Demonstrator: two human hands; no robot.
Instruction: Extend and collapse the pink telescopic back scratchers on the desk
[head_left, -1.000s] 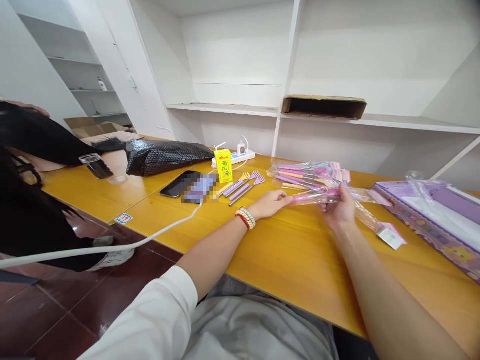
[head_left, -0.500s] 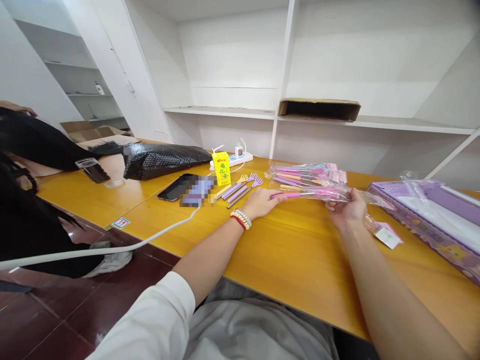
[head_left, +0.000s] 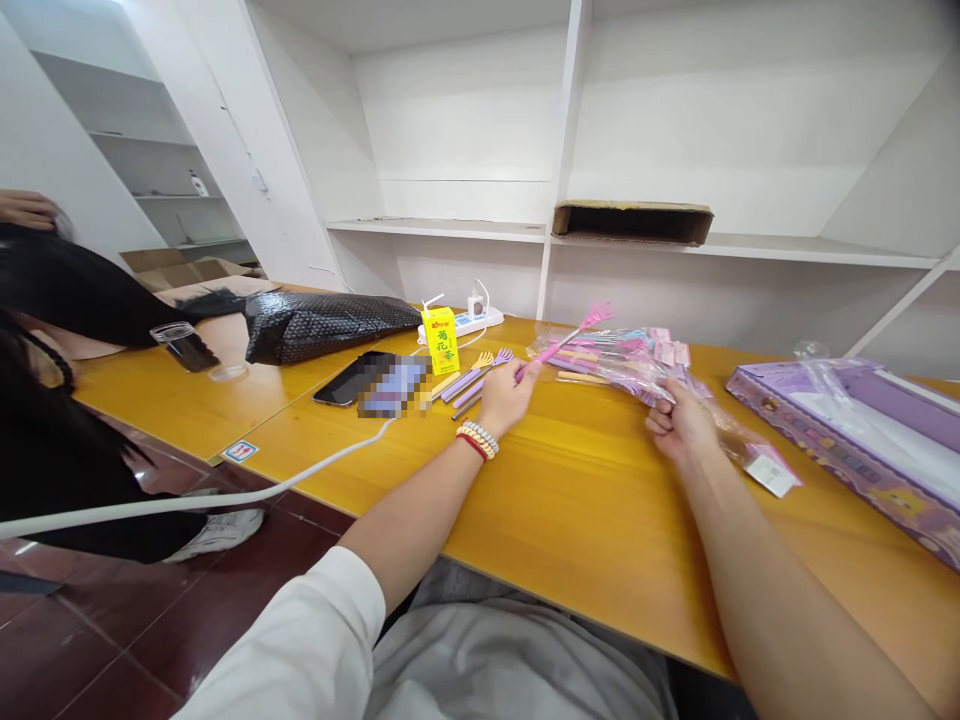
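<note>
In my left hand (head_left: 507,398) a pink back scratcher (head_left: 559,347) is gripped by its handle, its claw-shaped head tilted up and away from me. My right hand (head_left: 684,418) pinches a clear plastic sleeve (head_left: 651,386) on the right. Behind that sleeve lies a pile of bagged back scratchers (head_left: 611,345) in several colours. Unwrapped yellow and purple back scratchers (head_left: 472,378) lie side by side just left of my left hand, which partly hides them.
A yellow drink carton (head_left: 441,341) stands before a white power strip (head_left: 474,320). Left are a phone (head_left: 349,379), a black bubble-wrap bag (head_left: 330,322) and a jar (head_left: 186,345). A purple display box (head_left: 840,430) sits right. Another person (head_left: 67,400) is at far left.
The pink back scratcher, lying level and reaching to the sleeve before, is now out of it and tilted upward in my left hand. My right hand keeps the sleeve, shifted slightly left.
</note>
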